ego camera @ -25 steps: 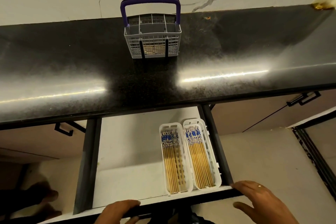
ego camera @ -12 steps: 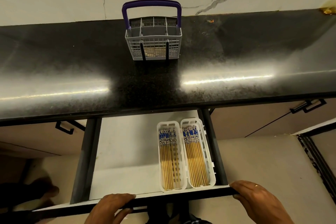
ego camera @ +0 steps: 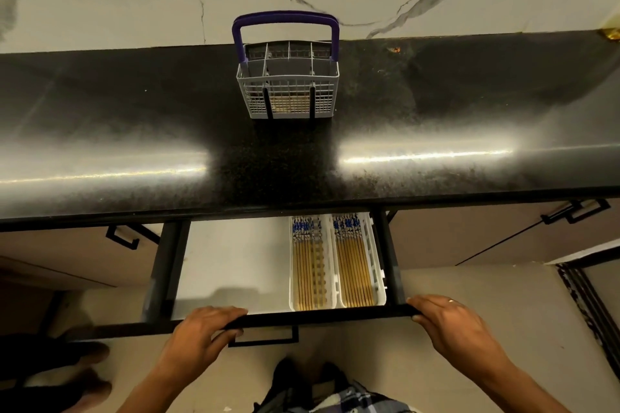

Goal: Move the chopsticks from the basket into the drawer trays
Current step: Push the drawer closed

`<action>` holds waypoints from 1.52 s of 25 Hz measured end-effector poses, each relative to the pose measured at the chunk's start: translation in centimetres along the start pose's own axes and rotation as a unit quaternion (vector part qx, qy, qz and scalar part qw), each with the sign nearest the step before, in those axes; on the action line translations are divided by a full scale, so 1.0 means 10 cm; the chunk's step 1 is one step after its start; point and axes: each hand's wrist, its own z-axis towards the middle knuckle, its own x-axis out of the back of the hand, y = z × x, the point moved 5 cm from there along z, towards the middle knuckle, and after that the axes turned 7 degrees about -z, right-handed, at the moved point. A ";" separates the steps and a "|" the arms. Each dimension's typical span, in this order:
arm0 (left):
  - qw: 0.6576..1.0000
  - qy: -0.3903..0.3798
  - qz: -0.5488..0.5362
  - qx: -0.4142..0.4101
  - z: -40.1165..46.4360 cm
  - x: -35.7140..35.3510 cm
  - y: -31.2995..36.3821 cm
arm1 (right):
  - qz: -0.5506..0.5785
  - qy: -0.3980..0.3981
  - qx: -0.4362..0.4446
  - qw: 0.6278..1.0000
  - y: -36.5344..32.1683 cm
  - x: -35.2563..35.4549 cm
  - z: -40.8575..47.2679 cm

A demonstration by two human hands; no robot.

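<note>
A grey cutlery basket (ego camera: 288, 100) with a purple handle stands on the black counter; no chopsticks stick out of it. Below, the white drawer (ego camera: 235, 265) is partly open, its back under the counter edge. Two white trays sit side by side at its right: the left tray (ego camera: 312, 265) and the right tray (ego camera: 357, 261), each filled with several bamboo chopsticks with blue-patterned tops. My left hand (ego camera: 204, 329) curls over the drawer's black front edge at the left. My right hand (ego camera: 446, 318) grips the same edge at the right corner.
The black counter (ego camera: 134, 151) overhangs the drawer. Closed cabinet fronts with black handles (ego camera: 573, 211) flank it on both sides. The drawer's own handle (ego camera: 265, 339) hangs below the front. Dark shoes (ego camera: 67, 375) are on the floor at lower left.
The drawer has slid inward under the counter, hiding the trays' far ends. Both hands have moved forward with the front edge and closed on it.
</note>
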 end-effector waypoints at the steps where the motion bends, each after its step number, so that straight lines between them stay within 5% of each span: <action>1: 1.000 -0.001 -0.003 0.007 0.07 0.03 -0.01 | 0.004 0.003 0.001 1.000 0.02 0.01 0.08; 8: 0.999 -0.023 0.035 0.018 0.58 0.14 -0.12 | -0.025 0.005 -0.015 1.000 0.07 0.03 0.61; 13: 0.996 0.031 0.084 0.023 0.90 0.33 -0.20 | -0.068 0.020 -0.027 0.997 0.08 0.16 0.96; 22: 0.981 0.064 0.181 -0.008 1.62 0.68 -0.32 | -0.078 0.176 -0.078 0.978 0.16 0.28 1.32; 26: 0.978 0.082 0.194 -0.001 1.71 0.69 -0.32 | -0.090 0.176 -0.072 0.978 0.29 0.38 1.63; 38: 0.939 0.233 0.251 -0.007 1.71 0.61 -0.33 | -0.097 0.193 -0.041 0.975 0.40 0.34 1.99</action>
